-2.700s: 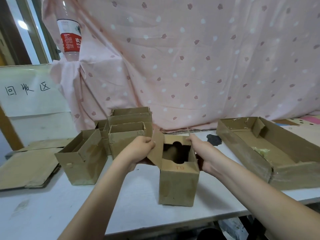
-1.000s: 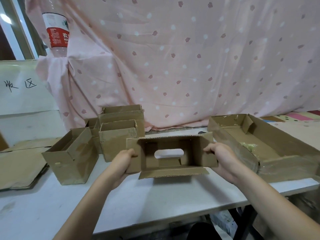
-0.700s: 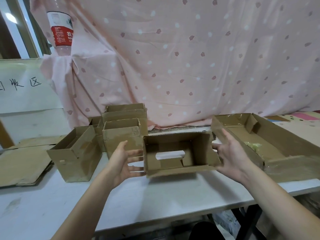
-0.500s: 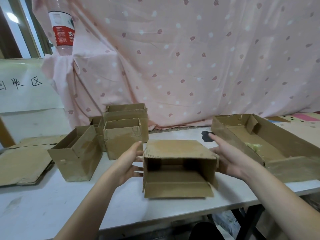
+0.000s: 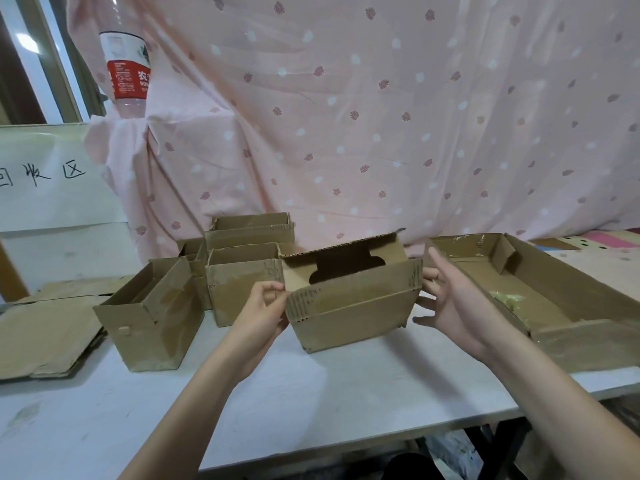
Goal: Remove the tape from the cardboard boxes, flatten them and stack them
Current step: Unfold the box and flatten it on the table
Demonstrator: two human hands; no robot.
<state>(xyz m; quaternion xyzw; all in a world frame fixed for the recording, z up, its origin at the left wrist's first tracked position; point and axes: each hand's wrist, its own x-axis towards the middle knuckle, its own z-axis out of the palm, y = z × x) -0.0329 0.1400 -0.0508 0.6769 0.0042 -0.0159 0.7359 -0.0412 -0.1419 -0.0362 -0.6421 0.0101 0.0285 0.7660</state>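
A small brown cardboard box with a cut-out handle hole in its upper panel is held tilted, its lower edge near the white table. My left hand has curled fingers that grip the box's left end at the corner. My right hand presses the right end with straight, spread fingers. Worn tape marks show along the box's front edges. A stack of flattened cardboard lies at the table's left end.
An open box stands at the left, with more open boxes behind it. A large shallow box with tape scraps fills the right. A pink curtain hangs behind, with a bottle at the upper left.
The box went from standing upright to being lifted and turned over between both hands. It now sits tilted with the cut-out panel up, and my left fingers have closed on its left end.
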